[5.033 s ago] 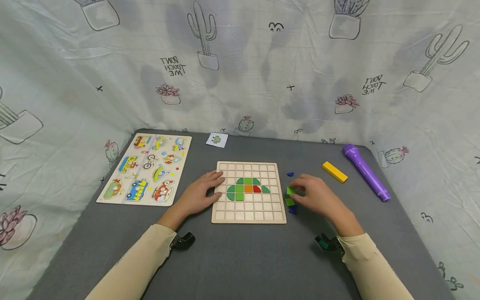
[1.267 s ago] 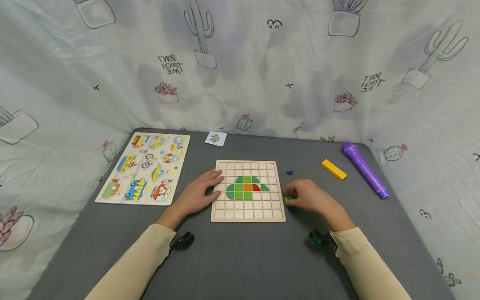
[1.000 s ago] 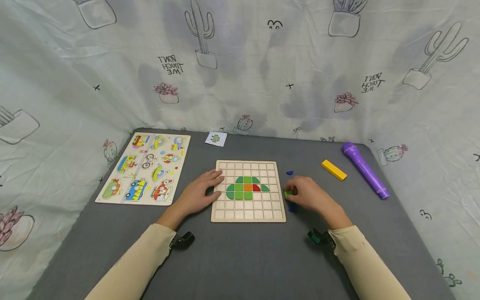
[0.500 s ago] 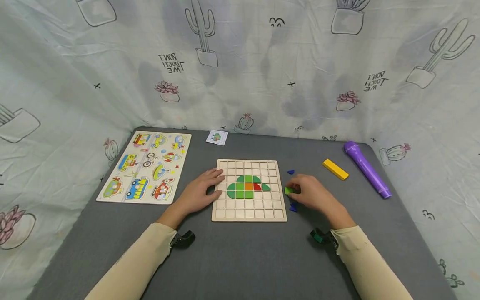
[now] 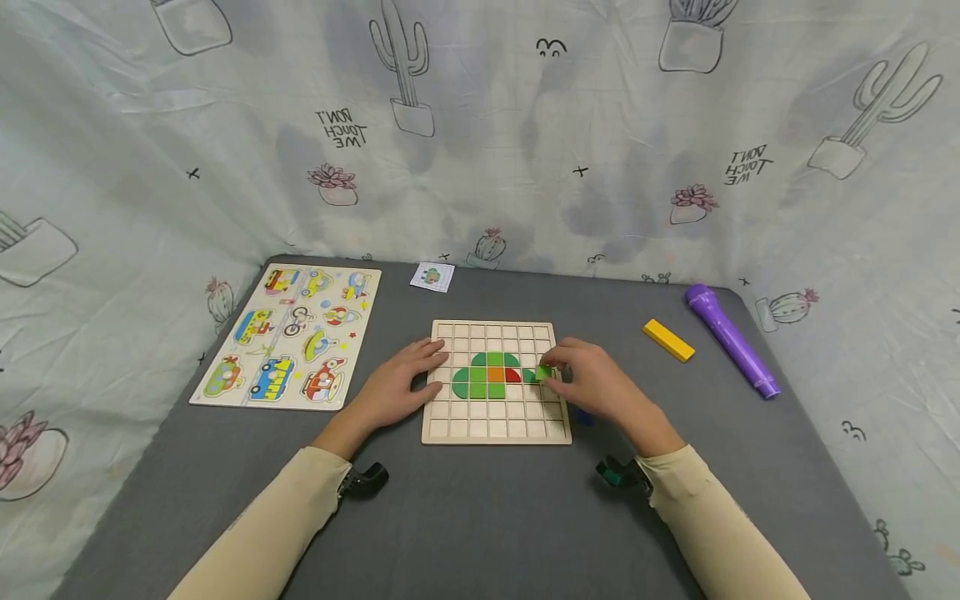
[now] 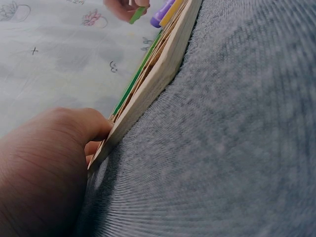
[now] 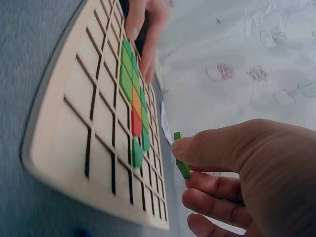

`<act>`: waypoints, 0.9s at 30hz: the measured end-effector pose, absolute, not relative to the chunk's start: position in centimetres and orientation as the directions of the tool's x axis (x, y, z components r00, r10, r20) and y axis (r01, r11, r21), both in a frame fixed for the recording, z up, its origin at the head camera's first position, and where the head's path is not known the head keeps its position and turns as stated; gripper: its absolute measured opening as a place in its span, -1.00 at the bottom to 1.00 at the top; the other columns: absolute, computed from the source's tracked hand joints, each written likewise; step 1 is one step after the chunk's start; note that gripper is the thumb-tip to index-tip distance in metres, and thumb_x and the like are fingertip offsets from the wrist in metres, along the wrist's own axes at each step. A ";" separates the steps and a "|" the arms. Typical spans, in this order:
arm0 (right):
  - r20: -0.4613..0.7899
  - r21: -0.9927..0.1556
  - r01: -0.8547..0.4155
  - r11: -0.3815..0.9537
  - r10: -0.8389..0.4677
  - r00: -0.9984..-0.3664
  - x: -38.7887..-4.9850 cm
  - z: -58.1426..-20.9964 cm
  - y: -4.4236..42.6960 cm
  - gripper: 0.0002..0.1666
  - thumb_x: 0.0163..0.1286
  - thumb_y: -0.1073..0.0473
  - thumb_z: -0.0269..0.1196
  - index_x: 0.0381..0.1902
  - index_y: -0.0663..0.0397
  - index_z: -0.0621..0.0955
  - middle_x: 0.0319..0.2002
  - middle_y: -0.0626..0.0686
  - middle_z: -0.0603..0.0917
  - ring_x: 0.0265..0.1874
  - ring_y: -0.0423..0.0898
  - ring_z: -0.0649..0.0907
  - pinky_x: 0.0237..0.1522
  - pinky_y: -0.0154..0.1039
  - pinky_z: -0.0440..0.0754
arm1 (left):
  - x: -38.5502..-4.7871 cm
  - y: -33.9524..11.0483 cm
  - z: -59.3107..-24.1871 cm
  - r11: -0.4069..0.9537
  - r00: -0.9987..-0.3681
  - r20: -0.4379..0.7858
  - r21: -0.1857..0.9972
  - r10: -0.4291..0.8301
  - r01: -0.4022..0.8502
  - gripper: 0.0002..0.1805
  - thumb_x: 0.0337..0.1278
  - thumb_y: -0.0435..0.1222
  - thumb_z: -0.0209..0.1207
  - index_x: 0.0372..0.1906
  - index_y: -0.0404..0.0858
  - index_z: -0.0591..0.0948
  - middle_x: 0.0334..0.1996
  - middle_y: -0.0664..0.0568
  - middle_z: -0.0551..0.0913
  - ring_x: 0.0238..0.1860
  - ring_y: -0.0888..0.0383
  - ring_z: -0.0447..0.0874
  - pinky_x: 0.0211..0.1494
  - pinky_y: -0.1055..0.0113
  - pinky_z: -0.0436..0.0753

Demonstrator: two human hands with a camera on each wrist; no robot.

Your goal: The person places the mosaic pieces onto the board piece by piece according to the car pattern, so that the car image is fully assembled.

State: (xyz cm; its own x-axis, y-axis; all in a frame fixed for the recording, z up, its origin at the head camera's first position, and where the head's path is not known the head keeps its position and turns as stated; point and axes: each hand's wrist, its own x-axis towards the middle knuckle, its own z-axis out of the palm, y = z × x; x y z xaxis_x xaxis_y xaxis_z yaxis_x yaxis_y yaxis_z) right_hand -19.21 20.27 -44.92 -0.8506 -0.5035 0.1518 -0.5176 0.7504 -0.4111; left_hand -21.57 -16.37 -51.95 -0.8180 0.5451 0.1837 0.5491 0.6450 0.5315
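A square wooden grid board lies in the middle of the table, with green, orange and red tiles set in its central cells. My left hand rests on the board's left edge, fingers extended over the rim. Above the board's right side, my right hand pinches a green square tile between thumb and fingers. The right wrist view shows that tile tilted and held clear of the board. A blue tile is partly hidden under the right hand.
A vehicle picture board lies at the left. At the back is a small pattern card. To the right lie a yellow block and a purple microphone-shaped stick. A printed cloth hangs behind the table.
Another green square has joined the board's tiles since the earliest frame. My right hand has lifted a green tile from beside the board and moved left over it. My left hand has stayed put.
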 end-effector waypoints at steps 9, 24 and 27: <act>0.146 -0.412 -0.566 0.714 -0.561 -0.815 -19.4 -46.1 17.9 -0.76 0.39 0.20 0.55 -0.01 0.06 0.80 -0.09 0.00 0.72 -0.13 -0.02 0.69 -0.12 -0.07 0.71 | -21.5 -16.5 -52.2 0.648 -0.818 0.178 0.529 0.547 0.548 -0.35 0.52 -0.08 0.27 0.58 -0.22 0.52 0.65 -0.04 0.35 0.69 -0.14 0.14 0.62 -0.25 0.25; 0.162 -0.372 -0.614 0.696 -0.603 -0.781 -19.2 -47.6 16.5 -0.74 0.37 0.18 0.57 -0.02 0.06 0.82 -0.10 -0.02 0.72 -0.18 -0.12 0.65 -0.09 -0.13 0.71 | -21.8 -16.5 -52.2 0.650 -0.818 0.179 0.525 0.546 0.549 -0.34 0.53 -0.07 0.27 0.59 -0.20 0.51 0.66 -0.02 0.33 0.69 -0.11 0.13 0.59 -0.29 0.28; 0.189 -0.384 -0.623 0.682 -0.602 -0.776 -19.1 -47.5 16.6 -0.76 0.34 0.22 0.57 -0.05 0.09 0.82 -0.12 0.00 0.74 -0.20 -0.09 0.66 -0.12 -0.12 0.71 | -21.7 -16.4 -52.2 0.649 -0.818 0.179 0.527 0.547 0.549 -0.34 0.52 -0.06 0.27 0.59 -0.20 0.52 0.66 -0.02 0.32 0.69 -0.12 0.13 0.58 -0.31 0.29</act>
